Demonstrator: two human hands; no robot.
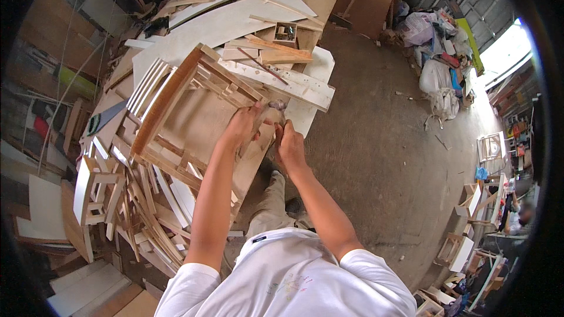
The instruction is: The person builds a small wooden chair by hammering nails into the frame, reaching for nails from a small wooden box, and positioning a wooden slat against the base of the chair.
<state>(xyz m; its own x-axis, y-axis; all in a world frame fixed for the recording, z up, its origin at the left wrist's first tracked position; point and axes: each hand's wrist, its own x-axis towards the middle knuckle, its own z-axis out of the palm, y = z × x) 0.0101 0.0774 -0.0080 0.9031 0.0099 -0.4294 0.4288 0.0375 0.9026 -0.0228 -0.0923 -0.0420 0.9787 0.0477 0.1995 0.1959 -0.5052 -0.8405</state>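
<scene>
A pale wooden frame [176, 97] built of slats lies tilted on the workbench in front of me. My left hand [239, 124] grips the frame's near corner post. My right hand [289, 141] is closed just right of it on a small dark object [277, 107] pressed against that same corner; what the object is cannot be told. Both forearms come up from the lower edge.
White boards [235, 20] and loose wood strips [276, 47] cover the bench beyond. Stacked slats and small frames [117, 199] pile up at the left. Concrete floor [376, 158] spreads to the right, with bags and clutter [437, 53] at the far wall and more frames [470, 199].
</scene>
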